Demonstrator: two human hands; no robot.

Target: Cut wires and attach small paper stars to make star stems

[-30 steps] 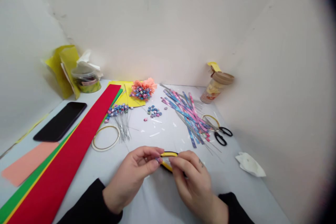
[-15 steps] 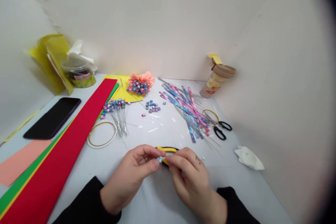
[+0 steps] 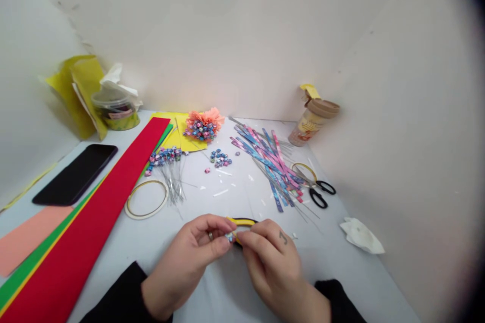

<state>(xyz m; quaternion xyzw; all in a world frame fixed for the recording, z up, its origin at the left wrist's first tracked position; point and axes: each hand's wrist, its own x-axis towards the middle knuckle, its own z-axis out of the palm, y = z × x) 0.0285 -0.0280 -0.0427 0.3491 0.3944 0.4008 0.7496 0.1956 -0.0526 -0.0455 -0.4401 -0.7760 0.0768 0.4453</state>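
Observation:
My left hand (image 3: 193, 257) and my right hand (image 3: 271, 262) meet near the front of the white table (image 3: 227, 287), fingertips pinched together on a tiny blue-and-pink folded paper piece (image 3: 230, 236). Just behind the fingertips lies a yellow-and-black tool (image 3: 242, 222), partly hidden by my right hand. Both wrists wear black sleeves. A ring shows on a left finger.
Patterned paper strips (image 3: 271, 161) and black scissors (image 3: 321, 194) lie at the right, a tape ring (image 3: 146, 199) and wires tipped with paper beads (image 3: 170, 169) at the left. Red, green and pink sheets (image 3: 94, 212), a black phone (image 3: 76, 174), a paper flower (image 3: 202, 123), a cup (image 3: 312, 121), a tub (image 3: 113, 108).
Both hands stay pinched together, working the small paper piece; they shifted slightly toward me. The view tilted a little.

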